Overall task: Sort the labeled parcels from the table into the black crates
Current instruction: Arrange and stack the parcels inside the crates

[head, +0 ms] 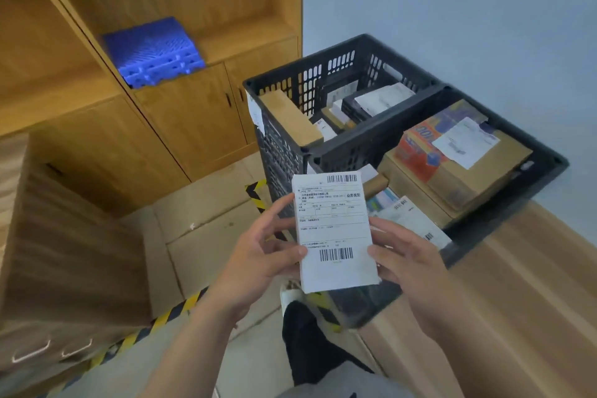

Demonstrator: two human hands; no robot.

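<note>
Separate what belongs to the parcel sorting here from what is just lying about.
Job:
- labeled parcel, held by left hand and right hand
- far black crate, near black crate, both holding parcels

Lying about:
- blue plastic pallet on the wooden shelf
- striped floor tape

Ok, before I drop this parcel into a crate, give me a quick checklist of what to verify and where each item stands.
1. Parcel held securely: ok. The left hand and right hand grip the white labeled parcel by its side edges.
2. Label facing up and unobstructed: ok, both barcodes show.
3. Destination read from the label: cannot tell, the print is too small.
4. Room in the near crate: not ok, boxes are stacked close to the rim.
5. Room in the far crate: cannot tell, parcels are inside, depth unclear.
6. Path to the crates: ok, nothing between hands and rims.
</note>
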